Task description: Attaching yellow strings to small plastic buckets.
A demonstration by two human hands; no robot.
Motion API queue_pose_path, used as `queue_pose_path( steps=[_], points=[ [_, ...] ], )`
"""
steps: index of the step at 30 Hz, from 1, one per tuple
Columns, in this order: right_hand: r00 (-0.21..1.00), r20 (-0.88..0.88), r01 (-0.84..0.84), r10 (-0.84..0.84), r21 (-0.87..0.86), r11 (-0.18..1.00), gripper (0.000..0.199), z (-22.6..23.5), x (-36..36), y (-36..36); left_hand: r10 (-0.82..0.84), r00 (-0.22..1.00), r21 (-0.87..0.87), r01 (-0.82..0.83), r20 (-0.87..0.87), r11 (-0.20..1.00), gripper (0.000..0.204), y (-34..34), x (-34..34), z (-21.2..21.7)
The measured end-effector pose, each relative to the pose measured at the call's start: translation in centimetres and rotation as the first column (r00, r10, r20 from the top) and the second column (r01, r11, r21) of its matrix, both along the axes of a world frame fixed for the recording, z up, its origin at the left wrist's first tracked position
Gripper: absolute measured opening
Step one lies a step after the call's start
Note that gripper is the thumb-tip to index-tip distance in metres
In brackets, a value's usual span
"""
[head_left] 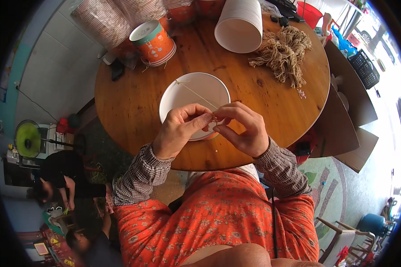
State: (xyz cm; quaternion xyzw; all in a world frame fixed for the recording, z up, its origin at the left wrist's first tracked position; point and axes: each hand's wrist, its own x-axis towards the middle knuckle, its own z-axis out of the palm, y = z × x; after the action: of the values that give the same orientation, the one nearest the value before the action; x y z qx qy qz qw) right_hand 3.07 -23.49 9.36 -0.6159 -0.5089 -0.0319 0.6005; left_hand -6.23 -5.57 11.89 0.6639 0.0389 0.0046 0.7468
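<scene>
A white-lined paper bucket (171,98) stands on the round wooden table in front of me. A thin beige string (196,94) comes from its far left wall, near the rim, and runs across the opening to my fingers. My left hand (180,129) is closed in a pinch on the string at the bucket's near side. Right against it, my right hand (245,127) pinches at the same spot with thumb and fingers. The fingers partly hide the near rim and whatever small part sits between them.
Orange printed buckets (158,49) stand stacked at the far left, beside bagged stacks (100,22). A white bucket stack (239,31) lies near a bundle of beige strings (283,51). Small clear pieces (302,93) lie on the right. An open carton (343,120) stands beside the table.
</scene>
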Motion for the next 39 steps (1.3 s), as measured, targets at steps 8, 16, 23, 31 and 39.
queue_pose_path(
  steps=[8,16,23,31,39],
  points=[
    [0.995,0.036,0.098,-0.098,0.019,0.995,0.016,-0.8,0.1,0.2,-0.013,0.993,0.334,-0.025,0.113,0.942,0.016,-0.3,-0.6,0.1],
    [0.950,0.248,0.211,-0.188,-0.066,0.975,0.014,-0.6,0.8,0.4,-0.183,0.878,0.780,-0.277,0.443,0.561,0.013,-1.3,-1.5,0.2],
    [0.907,0.308,0.314,-0.287,-0.039,0.949,0.014,-1.2,0.1,1.4,-0.168,0.845,0.758,-0.347,0.508,0.552,0.018,-0.1,-1.5,-0.8],
    [0.959,0.192,0.235,-0.210,-0.115,0.965,0.006,-0.4,-1.4,2.1,-0.080,0.758,0.709,-0.559,0.647,0.429,0.016,-0.1,-0.2,-2.1],
    [0.957,0.280,0.145,-0.076,-0.236,0.961,0.016,2.1,2.2,2.0,-0.038,0.733,0.642,-0.567,0.679,0.516,0.015,1.4,1.4,-1.7]
  ],
)
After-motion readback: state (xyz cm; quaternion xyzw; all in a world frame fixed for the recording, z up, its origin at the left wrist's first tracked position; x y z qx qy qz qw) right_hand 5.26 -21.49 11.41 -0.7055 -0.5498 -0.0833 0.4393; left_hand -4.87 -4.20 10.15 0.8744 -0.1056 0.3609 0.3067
